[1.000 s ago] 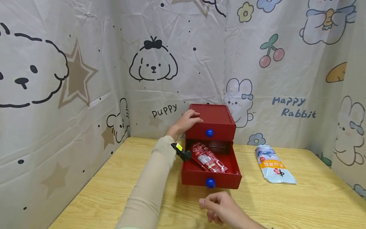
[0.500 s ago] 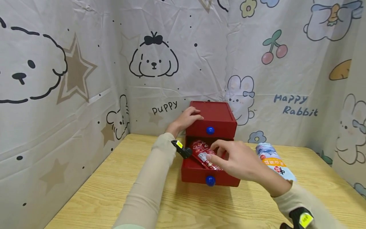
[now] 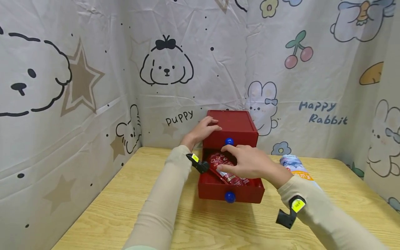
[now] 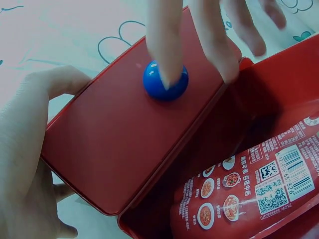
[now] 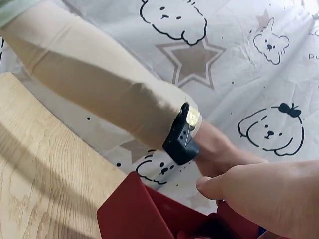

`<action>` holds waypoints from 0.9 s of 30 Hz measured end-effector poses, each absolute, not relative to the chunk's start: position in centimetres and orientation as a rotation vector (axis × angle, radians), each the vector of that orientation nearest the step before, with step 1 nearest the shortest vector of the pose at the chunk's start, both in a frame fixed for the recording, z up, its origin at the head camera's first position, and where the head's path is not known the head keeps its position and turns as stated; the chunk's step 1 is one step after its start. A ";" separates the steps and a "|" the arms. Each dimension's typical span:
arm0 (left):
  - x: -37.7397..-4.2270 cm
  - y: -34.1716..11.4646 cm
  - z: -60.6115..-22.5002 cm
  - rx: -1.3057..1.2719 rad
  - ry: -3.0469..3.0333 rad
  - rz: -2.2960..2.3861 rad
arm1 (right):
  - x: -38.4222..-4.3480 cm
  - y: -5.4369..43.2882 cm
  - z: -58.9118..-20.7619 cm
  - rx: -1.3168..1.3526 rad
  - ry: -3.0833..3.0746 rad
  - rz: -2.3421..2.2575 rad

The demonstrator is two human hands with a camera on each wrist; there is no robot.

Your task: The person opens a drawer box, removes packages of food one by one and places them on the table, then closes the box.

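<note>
A red two-drawer box (image 3: 235,119) stands on the table with its lower drawer (image 3: 215,192) pulled out. Inside that drawer lies a red printed food pouch (image 3: 217,160). My left hand (image 3: 201,132) holds the box's upper left edge, thumb and fingers spread around it. Level with the upper drawer's blue knob, my right hand (image 3: 250,160) hovers over the open drawer, thumb and fingers parted, holding nothing. From the left wrist, a right fingertip overlaps the blue knob (image 4: 154,88). In the right wrist view, the right hand (image 5: 271,191) hides most of the box.
A blue-and-white salt bag (image 3: 293,163) lies on the wooden table (image 3: 131,194), right of the box, partly hidden by the right forearm. A second blue knob (image 3: 230,197) sits on the lower drawer's front. A patterned cloth (image 3: 168,114) hangs behind.
My right hand has risen from in front of the lower drawer to above it, then shifted slightly left and up, its fingers spreading wider. The left hand stays on the box.
</note>
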State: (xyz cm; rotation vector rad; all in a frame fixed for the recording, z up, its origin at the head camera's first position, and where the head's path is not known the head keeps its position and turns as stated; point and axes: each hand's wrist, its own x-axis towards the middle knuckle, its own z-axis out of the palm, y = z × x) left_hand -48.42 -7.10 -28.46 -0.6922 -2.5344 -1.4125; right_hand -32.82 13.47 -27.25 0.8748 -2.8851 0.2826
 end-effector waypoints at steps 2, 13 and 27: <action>-48.2 -7.1 -28.4 -0.686 -2.538 -1.401 | -33.4 13.2 -27.7 0.885 -2.911 0.282; -46.8 -7.1 -27.6 -0.696 -2.521 -1.387 | -34.6 12.2 -28.5 0.857 -2.962 0.268; -48.5 -7.2 -28.6 -0.706 -2.542 -1.409 | -34.8 11.2 -29.9 0.810 -2.996 0.195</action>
